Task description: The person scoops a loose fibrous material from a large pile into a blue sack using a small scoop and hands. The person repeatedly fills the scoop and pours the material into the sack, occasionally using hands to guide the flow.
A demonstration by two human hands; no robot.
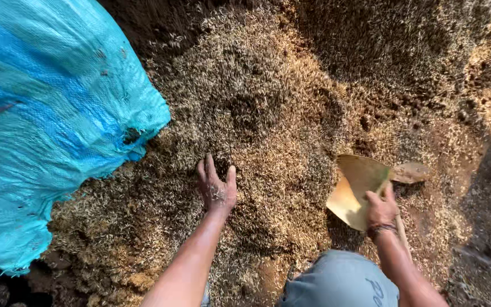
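One heap [268, 113] of dry husks and chaff fills most of the view, pale brown, with darker clumps of soil toward the far right. It spreads from the near edge to the far edge and lies on dark ground.

One blue woven sack [46, 113] covers the left side, its bulging surface creased and flecked with chaff. Its right edge rests against the heap, and its near corner hangs over dark soil at the near left.

One scoop [356, 190], a flat yellowish blade, sits tilted at the right of the heap, its far edge pushed into the husks. A smaller brown piece shows just right of it, touching its far corner; what it is cannot be told.

One knee in grey cloth [339, 281] shows at the near edge, between the two arms.

Two bare arms reach out from the near edge. The left hand [217, 190] is open, palm down, fingers spread and pressed flat on the husks near the middle of the heap, with chaff stuck to its back. It holds nothing. The right hand [381, 209] is closed around the near edge of the scoop, thumb on the blade's face, a dark band at the wrist. The two hands are well apart.
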